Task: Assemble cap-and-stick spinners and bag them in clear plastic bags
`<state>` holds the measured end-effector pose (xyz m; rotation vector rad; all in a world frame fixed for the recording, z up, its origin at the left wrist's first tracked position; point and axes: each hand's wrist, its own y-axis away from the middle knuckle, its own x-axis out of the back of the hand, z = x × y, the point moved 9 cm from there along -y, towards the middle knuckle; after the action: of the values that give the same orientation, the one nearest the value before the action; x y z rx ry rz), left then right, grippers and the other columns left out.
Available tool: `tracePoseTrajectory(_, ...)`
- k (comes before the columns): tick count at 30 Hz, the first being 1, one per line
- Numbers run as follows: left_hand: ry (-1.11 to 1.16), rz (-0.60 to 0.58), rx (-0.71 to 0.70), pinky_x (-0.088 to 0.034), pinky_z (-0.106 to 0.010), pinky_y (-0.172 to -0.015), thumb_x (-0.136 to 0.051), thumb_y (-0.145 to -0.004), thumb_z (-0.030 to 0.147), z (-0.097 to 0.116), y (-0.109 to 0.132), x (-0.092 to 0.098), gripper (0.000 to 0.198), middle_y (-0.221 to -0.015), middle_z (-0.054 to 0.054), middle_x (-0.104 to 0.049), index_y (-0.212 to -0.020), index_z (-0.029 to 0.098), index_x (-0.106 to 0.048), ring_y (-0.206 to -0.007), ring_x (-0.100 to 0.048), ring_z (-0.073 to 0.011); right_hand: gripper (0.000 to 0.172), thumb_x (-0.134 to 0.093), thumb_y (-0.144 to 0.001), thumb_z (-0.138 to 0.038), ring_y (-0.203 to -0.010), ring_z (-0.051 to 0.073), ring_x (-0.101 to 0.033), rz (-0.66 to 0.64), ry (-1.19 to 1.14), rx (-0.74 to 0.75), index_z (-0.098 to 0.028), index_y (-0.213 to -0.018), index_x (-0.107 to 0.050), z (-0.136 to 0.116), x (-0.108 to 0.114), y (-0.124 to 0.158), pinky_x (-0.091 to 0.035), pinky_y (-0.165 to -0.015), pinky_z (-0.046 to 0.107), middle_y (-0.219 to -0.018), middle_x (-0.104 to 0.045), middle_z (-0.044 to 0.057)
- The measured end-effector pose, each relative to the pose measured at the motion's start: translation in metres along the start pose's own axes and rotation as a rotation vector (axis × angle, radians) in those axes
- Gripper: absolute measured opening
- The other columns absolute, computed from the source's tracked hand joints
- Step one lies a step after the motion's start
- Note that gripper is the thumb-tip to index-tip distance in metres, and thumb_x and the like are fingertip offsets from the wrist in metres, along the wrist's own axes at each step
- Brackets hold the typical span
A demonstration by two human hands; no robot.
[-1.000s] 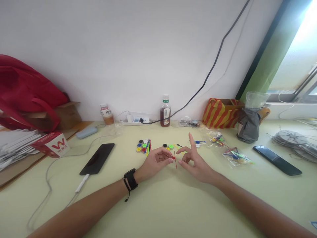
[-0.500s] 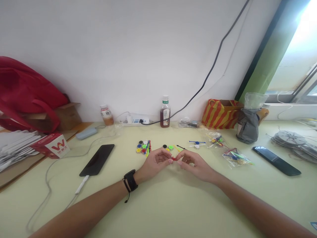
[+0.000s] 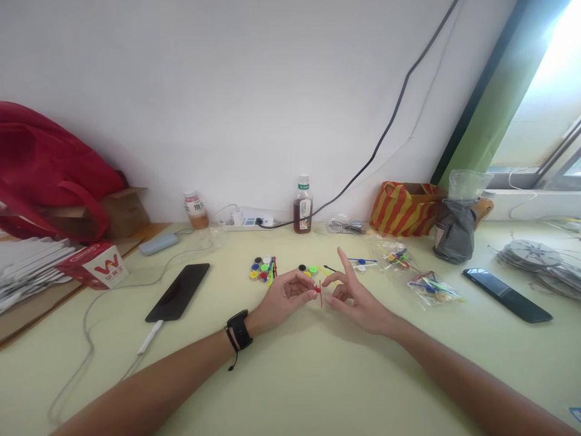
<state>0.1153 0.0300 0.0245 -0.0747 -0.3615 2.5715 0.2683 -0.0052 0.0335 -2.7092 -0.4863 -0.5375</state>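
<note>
Between the thumb and fingertips of my left hand (image 3: pixel 285 298) is a small red plastic arrow spinner (image 3: pixel 321 295), its thin pointer standing upright. My right hand (image 3: pixel 362 303) is just to the right of it, forefinger stretched up and the thumb apart from the other bent fingers, holding nothing. Beyond the hands lie a black disc (image 3: pixel 302 267), a green disc (image 3: pixel 313 270), a partly hidden yellow disc and a black arrow (image 3: pixel 330 268). Farther right, a blue arrow (image 3: pixel 365 261) lies by round pieces. Left of them is a group of coloured discs (image 3: pixel 256 267) beside a bundle of arrows (image 3: pixel 272 270).
Clear bags of coloured parts (image 3: pixel 433 289) lie to the right, near a dark phone (image 3: pixel 507 295). Another phone (image 3: pixel 178 293) is plugged in at left. A dark drink bottle (image 3: pixel 302 209) and a power strip (image 3: pixel 249 219) stand along the wall.
My right hand has let go of the red spinner and drawn slightly right, its forefinger now raised. The red pointer shows upright in my left hand, which stays in place.
</note>
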Motion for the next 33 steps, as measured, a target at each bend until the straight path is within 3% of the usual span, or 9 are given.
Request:
tracePoseTrajectory(2,0.0,0.008,-0.005,-0.059,-0.031,-0.088,-0.084,-0.084,0.031,0.0,0.0,0.001,0.025,-0.098,-0.006,-0.073,-0.097,0.016,-0.069,-0.091,-0.073,-0.0176,0.027,-0.057,-0.101,-0.046,-0.078,0.014,-0.063,-0.054,0.047,0.023,-0.023,-0.098,-0.072,-0.004,-0.003,-0.001,-0.051,-0.065,0.028,-0.106,-0.062,0.005)
tracePoseTrajectory(4,-0.004,0.013,-0.005,-0.059,-0.031,-0.088,-0.085,-0.083,0.031,0.0,0.0,0.001,0.025,-0.097,-0.006,-0.073,-0.096,0.016,-0.069,-0.09,-0.072,-0.0172,0.05,-0.054,-0.102,-0.049,-0.073,0.014,-0.059,-0.098,0.075,0.037,-0.019,-0.063,-0.061,-0.006,-0.006,-0.003,-0.048,-0.064,0.028,-0.09,-0.06,0.005)
tracePoseTrajectory(6,-0.003,0.013,0.0,-0.059,-0.031,-0.088,-0.085,-0.083,0.031,-0.001,-0.001,0.001,0.025,-0.097,-0.006,-0.073,-0.096,0.016,-0.069,-0.09,-0.072,-0.0174,0.055,-0.055,-0.101,-0.051,-0.069,0.014,-0.056,-0.089,0.063,0.031,-0.018,-0.057,-0.051,-0.007,-0.004,-0.005,-0.046,-0.062,0.028,-0.082,-0.059,0.004)
tracePoseTrajectory(20,-0.037,-0.007,-0.021,-0.059,-0.033,-0.09,-0.083,-0.086,0.031,-0.002,-0.001,0.001,0.024,-0.099,-0.006,-0.072,-0.099,0.016,-0.069,-0.092,-0.072,-0.0183,0.024,-0.061,-0.098,-0.045,-0.089,0.019,-0.067,-0.043,0.005,-0.005,-0.024,-0.109,-0.067,-0.005,-0.002,-0.004,-0.057,-0.074,0.031,-0.117,-0.07,0.008)
tracePoseTrajectory(25,-0.033,-0.011,-0.021,-0.059,-0.034,-0.091,-0.082,-0.086,0.03,-0.002,-0.001,0.0,0.023,-0.099,-0.006,-0.072,-0.099,0.017,-0.069,-0.092,-0.072,-0.0182,0.067,-0.06,-0.098,-0.041,-0.079,0.014,-0.065,0.017,0.031,0.007,-0.035,-0.158,-0.03,0.001,0.002,0.0,-0.055,-0.066,0.029,-0.124,-0.064,0.008)
tracePoseTrajectory(27,-0.03,-0.002,-0.018,-0.059,-0.034,-0.09,-0.083,-0.085,0.03,-0.001,-0.001,0.001,0.023,-0.098,-0.006,-0.072,-0.098,0.016,-0.068,-0.092,-0.072,-0.018,0.08,-0.061,-0.098,-0.042,-0.076,0.013,-0.064,0.035,0.024,0.017,-0.036,-0.163,-0.016,0.001,0.003,0.001,-0.054,-0.065,0.028,-0.123,-0.064,0.006)
tracePoseTrajectory(28,-0.029,0.003,-0.018,-0.059,-0.034,-0.09,-0.083,-0.085,0.03,-0.001,-0.001,0.001,0.024,-0.098,-0.006,-0.071,-0.098,0.016,-0.068,-0.091,-0.072,-0.0178,0.077,-0.062,-0.097,-0.043,-0.075,0.013,-0.063,0.041,0.025,0.017,-0.035,-0.162,-0.021,0.0,0.003,0.001,-0.053,-0.065,0.027,-0.12,-0.064,0.006)
tracePoseTrajectory(31,-0.027,0.005,-0.014,-0.059,-0.034,-0.089,-0.083,-0.085,0.031,-0.001,-0.001,0.001,0.024,-0.098,-0.006,-0.072,-0.097,0.016,-0.068,-0.09,-0.072,-0.0175,0.031,-0.055,-0.101,-0.048,-0.069,0.013,-0.06,-0.038,0.071,0.008,-0.024,-0.113,-0.07,-0.001,-0.003,-0.001,-0.049,-0.063,0.027,-0.094,-0.067,0.003)
tracePoseTrajectory(33,-0.03,0.003,-0.01,-0.06,-0.034,-0.088,-0.083,-0.085,0.031,-0.001,-0.001,0.001,0.024,-0.097,-0.007,-0.073,-0.096,0.016,-0.068,-0.089,-0.072,-0.0173,0.051,-0.047,-0.104,-0.051,-0.063,0.014,-0.056,-0.123,0.107,0.004,-0.019,-0.068,-0.065,-0.002,-0.009,-0.002,-0.045,-0.061,0.027,-0.071,-0.061,0.002)
